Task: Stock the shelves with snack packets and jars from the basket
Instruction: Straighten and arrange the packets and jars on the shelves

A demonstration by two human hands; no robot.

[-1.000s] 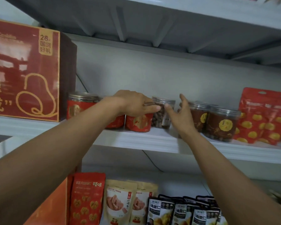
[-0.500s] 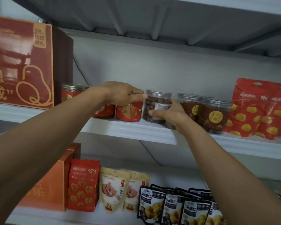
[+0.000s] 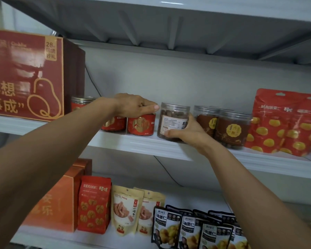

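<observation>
Clear jar (image 3: 174, 121), middle shelf (image 3: 151, 146), near edge: our right hand (image 3: 187, 134) wraps it. Our left hand (image 3: 135, 105) rests atop the red jar (image 3: 141, 125), clasp unclear. Risk: a careless release tips the clear jar off the lip.
</observation>
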